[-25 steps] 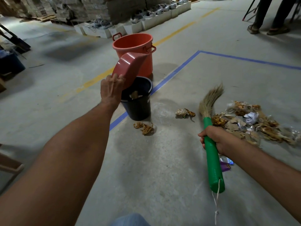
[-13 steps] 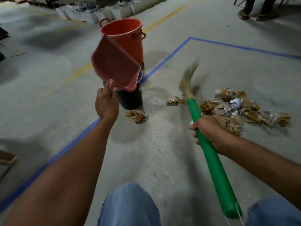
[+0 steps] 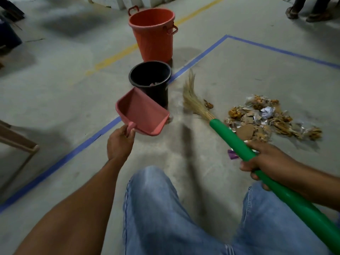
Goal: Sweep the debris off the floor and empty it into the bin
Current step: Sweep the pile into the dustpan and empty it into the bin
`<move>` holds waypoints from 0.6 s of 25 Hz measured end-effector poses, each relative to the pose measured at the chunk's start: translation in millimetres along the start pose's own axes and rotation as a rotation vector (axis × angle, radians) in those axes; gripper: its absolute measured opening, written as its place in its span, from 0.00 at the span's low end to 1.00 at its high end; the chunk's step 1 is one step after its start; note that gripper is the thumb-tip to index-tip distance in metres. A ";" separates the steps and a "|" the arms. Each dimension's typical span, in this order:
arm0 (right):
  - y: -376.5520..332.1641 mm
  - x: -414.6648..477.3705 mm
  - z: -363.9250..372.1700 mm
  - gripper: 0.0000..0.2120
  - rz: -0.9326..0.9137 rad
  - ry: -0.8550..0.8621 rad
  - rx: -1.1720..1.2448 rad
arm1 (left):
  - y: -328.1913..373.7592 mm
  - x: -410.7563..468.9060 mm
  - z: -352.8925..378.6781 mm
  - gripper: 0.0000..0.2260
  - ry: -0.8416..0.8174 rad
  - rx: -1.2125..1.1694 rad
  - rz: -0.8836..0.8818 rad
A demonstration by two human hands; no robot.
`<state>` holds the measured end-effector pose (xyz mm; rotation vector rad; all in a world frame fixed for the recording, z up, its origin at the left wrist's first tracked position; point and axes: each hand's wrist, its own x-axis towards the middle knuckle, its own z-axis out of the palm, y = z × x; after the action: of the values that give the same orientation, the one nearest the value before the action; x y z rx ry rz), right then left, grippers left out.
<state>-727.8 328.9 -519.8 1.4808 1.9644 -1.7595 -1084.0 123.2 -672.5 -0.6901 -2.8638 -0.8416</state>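
Observation:
My left hand [image 3: 120, 142] grips the handle of a pink dustpan [image 3: 141, 113], held low just in front of a black bin [image 3: 150, 78] with some debris inside. My right hand [image 3: 265, 162] grips the green handle of a grass broom [image 3: 231, 135]; its bristles [image 3: 192, 100] lie on the floor right of the bin. A pile of debris [image 3: 265, 116], made of cardboard scraps, crumpled paper and wrappers, lies on the concrete right of the broom. One small scrap [image 3: 208, 104] sits beside the bristles.
An orange bucket [image 3: 153, 34] stands behind the black bin. Blue tape lines [image 3: 200, 57] and a yellow line cross the floor. A wooden frame [image 3: 18, 142] is at the left edge. Someone's sandalled feet [image 3: 305, 12] are far right. My jeans-clad knees fill the bottom.
My left hand has lowered the dustpan from above the black bin down to floor level in front of it. I have crouched, and the broom has swung left toward the bin.

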 end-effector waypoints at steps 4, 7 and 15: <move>33.8 -55.8 -20.6 0.28 0.026 -0.039 0.070 | -33.9 -1.0 -5.9 0.20 -0.198 0.058 -0.106; 36.5 -69.9 -20.5 0.29 0.015 -0.086 0.018 | -46.6 4.7 -4.5 0.26 -0.300 0.067 -0.063; 11.9 -62.7 -6.7 0.30 -0.085 -0.149 -0.090 | -31.5 31.0 0.2 0.30 -0.301 0.092 0.186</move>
<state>-683.9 297.0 -485.5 1.2186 2.0285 -1.7331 -1125.7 112.1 -682.2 -1.1381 -3.0056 -0.6235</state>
